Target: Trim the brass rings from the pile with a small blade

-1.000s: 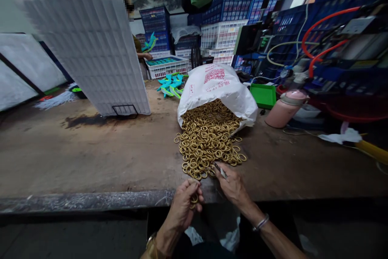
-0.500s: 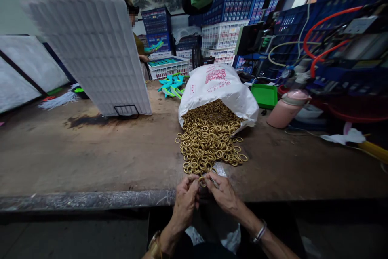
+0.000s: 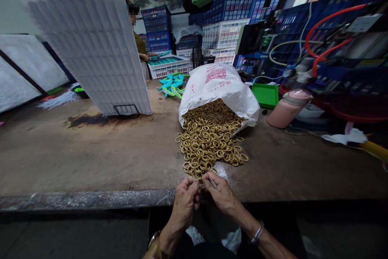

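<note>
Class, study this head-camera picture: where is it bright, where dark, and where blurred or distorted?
Head view: white sack and brass rings evenly lit, sharp; deep shadow below the workbench edge; wide lens stretches the corners, leaning the white gridded panel; the slim metal tool in the right hand glints.

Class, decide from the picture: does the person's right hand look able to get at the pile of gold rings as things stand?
Probably yes: the right hand, pinching a thin tool, sits at the near edge of the pile of rings; nothing lies between.
</note>
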Demonstrator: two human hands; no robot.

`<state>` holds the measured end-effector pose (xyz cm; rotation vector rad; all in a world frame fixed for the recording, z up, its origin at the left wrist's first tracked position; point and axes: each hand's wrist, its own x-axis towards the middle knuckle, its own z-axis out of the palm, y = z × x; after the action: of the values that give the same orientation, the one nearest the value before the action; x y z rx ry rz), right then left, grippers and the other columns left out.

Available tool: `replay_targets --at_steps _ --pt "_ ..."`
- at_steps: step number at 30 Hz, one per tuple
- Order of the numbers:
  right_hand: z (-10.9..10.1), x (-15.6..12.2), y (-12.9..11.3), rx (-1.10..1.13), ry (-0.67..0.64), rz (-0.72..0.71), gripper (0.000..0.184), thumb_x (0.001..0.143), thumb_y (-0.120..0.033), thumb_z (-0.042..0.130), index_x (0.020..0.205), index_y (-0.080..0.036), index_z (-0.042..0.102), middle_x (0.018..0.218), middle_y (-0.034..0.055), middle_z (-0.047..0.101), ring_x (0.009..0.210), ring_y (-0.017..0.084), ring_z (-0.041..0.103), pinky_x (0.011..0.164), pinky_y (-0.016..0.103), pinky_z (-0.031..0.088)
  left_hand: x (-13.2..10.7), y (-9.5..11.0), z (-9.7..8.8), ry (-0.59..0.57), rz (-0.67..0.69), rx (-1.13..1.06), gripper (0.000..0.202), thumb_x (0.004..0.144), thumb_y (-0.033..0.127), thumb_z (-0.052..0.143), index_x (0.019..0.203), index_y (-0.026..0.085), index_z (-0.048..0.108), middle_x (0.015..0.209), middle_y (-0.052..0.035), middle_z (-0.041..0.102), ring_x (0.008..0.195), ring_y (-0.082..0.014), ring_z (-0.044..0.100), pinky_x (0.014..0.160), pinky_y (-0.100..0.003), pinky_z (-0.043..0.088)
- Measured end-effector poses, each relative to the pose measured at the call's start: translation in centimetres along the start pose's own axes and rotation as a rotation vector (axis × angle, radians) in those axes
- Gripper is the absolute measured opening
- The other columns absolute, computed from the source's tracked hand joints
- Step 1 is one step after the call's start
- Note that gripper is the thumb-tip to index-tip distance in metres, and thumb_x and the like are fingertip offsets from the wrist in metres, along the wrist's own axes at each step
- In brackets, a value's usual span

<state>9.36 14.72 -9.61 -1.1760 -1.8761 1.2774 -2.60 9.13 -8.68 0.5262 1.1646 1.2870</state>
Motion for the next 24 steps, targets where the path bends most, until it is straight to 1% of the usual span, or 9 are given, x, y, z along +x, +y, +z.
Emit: replay_targets --at_steps 4,6,9,11,12,14,17,21,24 --pt "-0.2 0.3 -0.4 0.214 -0.07 0.179 0.025 0.074 -0.04 0.045 0.062 -0.018 0.046 0.052 -0.006 0.042 0.048 0.007 0.036 0.046 0.019 0.029 0.1 0.0 0.0 0.002 0.066 0.029 0.032 0.068 0.04 0.061 0.09 0.018 0.051 0.051 0.0076 0.045 0.036 -0.0035 0.032 0.035 -0.014 0.023" --pt "-0.3 0.3 -1.0 0.301 -0.11 0.268 0.022 0.07 -0.038 0.047 0.059 -0.019 0.043 0.048 -0.0076 0.038 0.042 0.006 0.03 0.041 0.019 0.023 0.1 0.1 -0.1 0.0 0.142 0.074 0.033 0.069 0.035 0.061 0.096 0.017 0.054 0.05 0.0069 0.047 0.038 -0.0052 0.037 0.039 -0.016 0.029" --pt "-0.6 0.0 -1.8 0.38 -0.161 0.366 0.019 0.069 -0.034 0.047 0.059 -0.019 0.041 0.045 -0.0093 0.035 0.036 0.004 0.023 0.036 0.018 0.015 -0.1 0.5 -0.1 -0.062 0.242 0.172 0.025 0.071 0.029 0.059 0.092 0.017 0.062 0.065 -0.0009 0.06 0.06 -0.0127 0.054 0.059 -0.021 0.042" --pt "-0.6 -0.2 -2.1 0.403 -0.182 0.414 0.018 0.069 -0.034 0.047 0.06 -0.019 0.04 0.045 -0.01 0.036 0.034 0.003 0.019 0.035 0.018 0.012 -0.3 1.0 -0.1 -0.102 0.303 0.249 0.02 0.072 0.027 0.058 0.087 0.017 0.066 0.079 -0.0048 0.064 0.077 -0.0179 0.056 0.072 -0.025 0.042" --pt "-0.6 -0.2 -2.0 0.407 -0.19 0.428 0.018 0.069 -0.034 0.047 0.061 -0.02 0.04 0.045 -0.0102 0.036 0.034 0.002 0.019 0.035 0.018 0.011 -0.4 1.1 -0.1 -0.107 0.335 0.282 0.018 0.072 0.026 0.057 0.085 0.017 0.067 0.083 -0.0052 0.065 0.081 -0.019 0.056 0.075 -0.025 0.042" --pt "-0.4 -0.2 -1.7 0.397 -0.192 0.443 0.019 0.069 -0.037 0.047 0.063 -0.019 0.041 0.045 -0.01 0.037 0.034 0.003 0.02 0.034 0.017 0.011 -0.4 1.4 -0.1 -0.092 0.386 0.336 0.016 0.073 0.024 0.056 0.081 0.018 0.068 0.08 -0.0045 0.065 0.078 -0.0184 0.057 0.074 -0.025 0.041" --pt "-0.3 0.0 -1.2 0.335 -0.124 0.404 0.022 0.072 -0.041 0.045 0.067 -0.019 0.044 0.046 -0.009 0.039 0.035 0.004 0.023 0.035 0.017 0.015 -0.3 1.4 -0.3 -0.057 0.412 0.401 0.014 0.075 0.023 0.054 0.077 0.018 0.067 0.069 -0.0023 0.063 0.065 -0.0155 0.055 0.066 -0.023 0.04" --pt "-0.5 0.3 -1.3 0.153 -0.037 0.174 0.028 0.076 -0.044 0.041 0.065 -0.019 0.046 0.05 -0.006 0.042 0.043 0.006 0.033 0.042 0.019 0.027 -0.2 1.4 -0.3 -0.019 0.438 0.461 0.013 0.075 0.023 0.053 0.072 0.018 0.064 0.062 -0.0003 0.059 0.059 -0.0134 0.05 0.06 -0.022 0.037" --pt "-0.6 0.3 -1.8 -0.026 0.001 0.038 0.03 0.076 -0.043 0.044 0.058 -0.018 0.044 0.054 -0.0051 0.041 0.053 0.008 0.037 0.05 0.02 0.03 -0.4 1.5 -0.1 -0.004 0.438 0.444 0.013 0.074 0.025 0.054 0.07 0.017 0.064 0.063 -0.0005 0.058 0.06 -0.0136 0.048 0.061 -0.021 0.037"
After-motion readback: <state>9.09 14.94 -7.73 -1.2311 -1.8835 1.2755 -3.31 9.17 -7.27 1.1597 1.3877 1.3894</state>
